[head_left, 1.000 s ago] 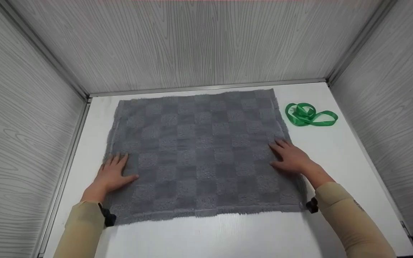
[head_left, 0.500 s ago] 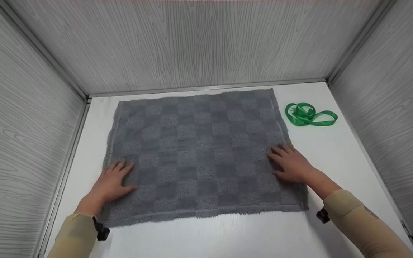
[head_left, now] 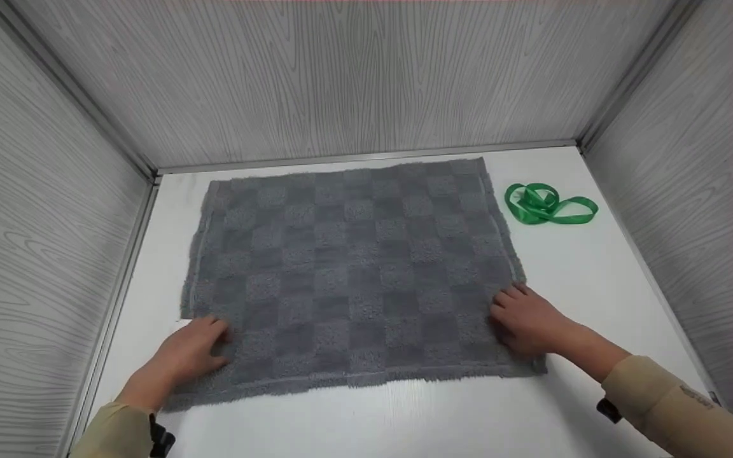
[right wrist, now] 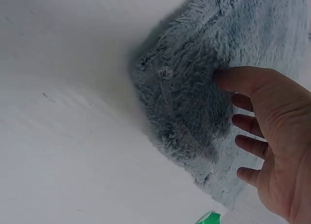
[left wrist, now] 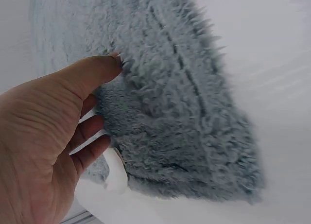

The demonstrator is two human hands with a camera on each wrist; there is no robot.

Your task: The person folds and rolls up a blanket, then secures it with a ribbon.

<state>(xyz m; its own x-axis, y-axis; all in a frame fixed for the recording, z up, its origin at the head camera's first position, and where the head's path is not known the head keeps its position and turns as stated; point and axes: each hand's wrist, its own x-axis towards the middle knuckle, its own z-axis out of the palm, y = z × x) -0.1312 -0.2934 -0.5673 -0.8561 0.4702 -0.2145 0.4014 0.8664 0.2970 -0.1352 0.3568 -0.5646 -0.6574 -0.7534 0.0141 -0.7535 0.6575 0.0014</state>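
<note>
A grey towel with a checked pile and shaggy edges lies spread flat on the white table. My left hand rests at its near left side; in the left wrist view the thumb touches the pile, and the fingers are bent but stay apart from it. A white tag shows at the towel's edge, just beyond those fingertips. On the near right side is my right hand, its thumb against the pile and its fingers loosely bent, with no cloth seen pinched between them.
A coiled green ribbon lies on the table to the right of the towel. Pale wood-grain panels close off the back, left and right sides.
Both hands have slid toward the near edge of the towel, and their spread fingers have drawn in. A white tag shows beside the left hand. The ribbon has stayed in place.
</note>
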